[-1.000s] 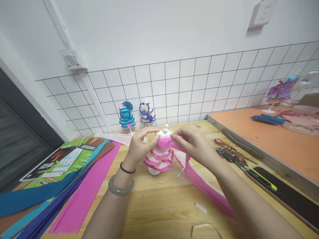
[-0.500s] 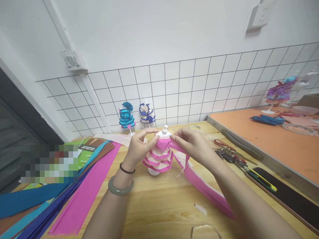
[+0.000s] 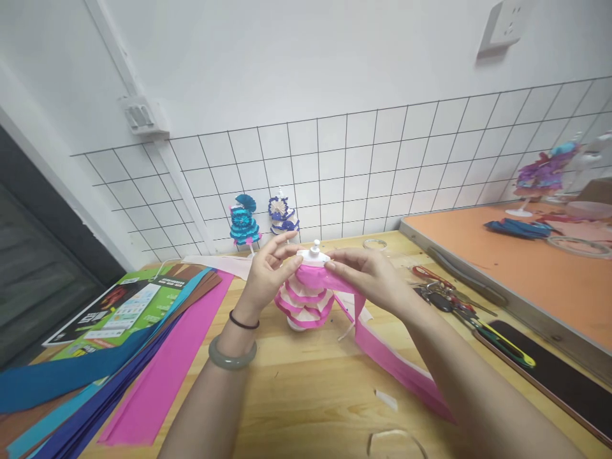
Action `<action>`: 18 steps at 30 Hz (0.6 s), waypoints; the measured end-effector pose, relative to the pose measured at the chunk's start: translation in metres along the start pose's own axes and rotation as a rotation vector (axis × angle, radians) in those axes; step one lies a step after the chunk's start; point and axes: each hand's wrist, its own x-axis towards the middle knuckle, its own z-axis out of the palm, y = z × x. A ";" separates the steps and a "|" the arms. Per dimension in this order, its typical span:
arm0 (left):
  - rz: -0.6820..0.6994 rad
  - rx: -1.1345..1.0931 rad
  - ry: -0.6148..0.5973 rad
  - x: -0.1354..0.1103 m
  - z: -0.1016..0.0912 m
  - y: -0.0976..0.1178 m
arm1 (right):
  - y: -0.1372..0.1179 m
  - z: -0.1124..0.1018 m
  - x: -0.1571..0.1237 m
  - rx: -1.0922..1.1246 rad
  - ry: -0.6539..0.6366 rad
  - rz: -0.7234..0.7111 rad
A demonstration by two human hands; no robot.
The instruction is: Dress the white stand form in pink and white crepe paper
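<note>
A small white mannequin [image 3: 314,255] stands in front of me, dressed in a tiered skirt [image 3: 306,305] of white ruffles edged with pink. My left hand [image 3: 270,266] grips its left-hand shoulder, thumb in front and some fingers raised behind. On the other side my right hand [image 3: 370,274] pinches a pink crepe paper strip [image 3: 399,371] between thumb and fingers at the upper chest. The strip lies across the bodice, then hangs below that hand and trails over the table under my right forearm. The mannequin's base is mostly hidden by the skirt.
Crepe paper strips [image 3: 157,363] in several colours lie at left by a green printed sheet [image 3: 165,299]. Two decorated mannequins stand behind, including a teal one [image 3: 243,220]. Scissors [image 3: 507,344], a phone [image 3: 549,376] and an orange board [image 3: 516,274] are at right.
The pink strip now lies flatter and wider across the mannequin's chest. My left fingers have lifted and spread a little, and the mannequin has tilted slightly. The view has shifted slightly.
</note>
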 end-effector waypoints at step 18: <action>-0.019 -0.039 0.078 0.000 0.013 0.006 | -0.007 0.015 -0.005 -0.321 0.145 -0.076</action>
